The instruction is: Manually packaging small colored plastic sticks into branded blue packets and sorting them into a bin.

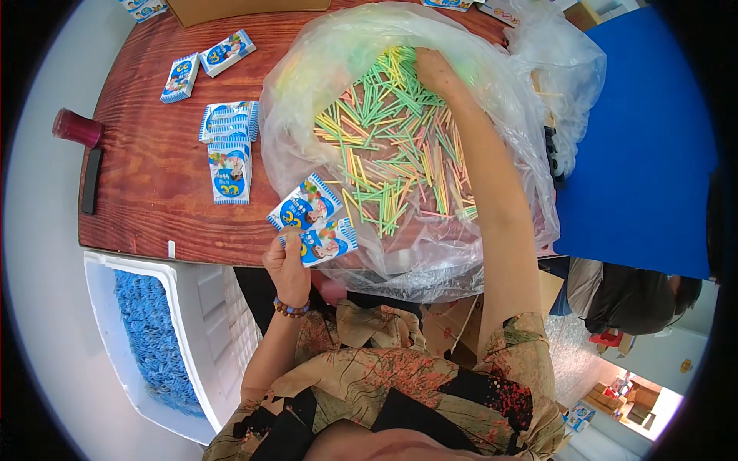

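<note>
My left hand (287,265) pinches two small blue-and-white packets (306,203) at the table's front edge. They are fanned out, one overlapping the other. A large clear plastic bag (296,84) lies spread wide on the table, its mouth facing up. Inside it is a loose heap of thin pastel sticks (407,146) in green, yellow and pink. Reaching across the bag, my right hand (437,73) is at the heap's far edge. Its fingers look curled down among the sticks, and whatever they hold is hidden.
An overlapping row of similar packets (229,169) lies left of the bag, with two more packets (181,77) farther back. A dark red cylinder (77,128) stands at the left edge. Below is a white bin (207,307) of blue pieces. A blue surface (638,154) lies right.
</note>
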`<state>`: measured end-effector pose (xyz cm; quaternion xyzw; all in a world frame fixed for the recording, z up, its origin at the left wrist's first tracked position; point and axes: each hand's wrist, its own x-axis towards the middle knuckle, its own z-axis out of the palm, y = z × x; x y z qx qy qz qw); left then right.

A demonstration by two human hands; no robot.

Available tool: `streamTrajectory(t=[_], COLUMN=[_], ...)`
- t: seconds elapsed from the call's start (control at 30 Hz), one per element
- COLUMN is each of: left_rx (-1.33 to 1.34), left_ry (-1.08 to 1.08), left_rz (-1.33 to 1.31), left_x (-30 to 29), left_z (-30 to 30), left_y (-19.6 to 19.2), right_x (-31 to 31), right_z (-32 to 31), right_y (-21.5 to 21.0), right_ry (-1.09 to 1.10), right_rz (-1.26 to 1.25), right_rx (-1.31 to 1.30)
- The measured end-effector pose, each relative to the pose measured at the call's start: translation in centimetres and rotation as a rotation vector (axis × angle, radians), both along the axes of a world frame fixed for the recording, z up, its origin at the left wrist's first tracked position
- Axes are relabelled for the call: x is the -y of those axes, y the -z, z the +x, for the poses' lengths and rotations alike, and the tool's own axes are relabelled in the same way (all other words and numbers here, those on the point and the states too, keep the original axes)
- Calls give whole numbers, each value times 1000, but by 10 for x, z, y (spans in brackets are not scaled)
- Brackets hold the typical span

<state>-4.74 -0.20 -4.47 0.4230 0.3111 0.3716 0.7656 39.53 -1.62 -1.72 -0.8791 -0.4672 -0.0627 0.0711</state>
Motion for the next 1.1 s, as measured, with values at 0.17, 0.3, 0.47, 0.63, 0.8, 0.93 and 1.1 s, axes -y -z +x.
streamTrajectory(t=[0.17,0.3,0.47,0.63,0.8,0.93,1.1], left_rx=[32,62,116,156,198,217,282], left_ry=[3,47,60,-12,-2,9,19], left_rz=[-5,4,-33,-167,-253,-293,-266], left_x=[0,-2,-3,-10,-16,-11,-6], left_z=[1,-6,-4,8,15,28,36], left_y=[2,12,9,-20,-28,-36,-31], right_x=[11,9,21,40,56,63,62], right_z=[-8,-18,-36,-123,-193,-239,-285], right_y=[0,-6,-21,-35,-36,-57,-85], right_ry=[-40,-18,-30,55,-45,109,-104], right_rz=[23,37,391,910,1159,1036,1237], right_rx=[29,-18,-454,-1384,-1830,-1652,-1376])
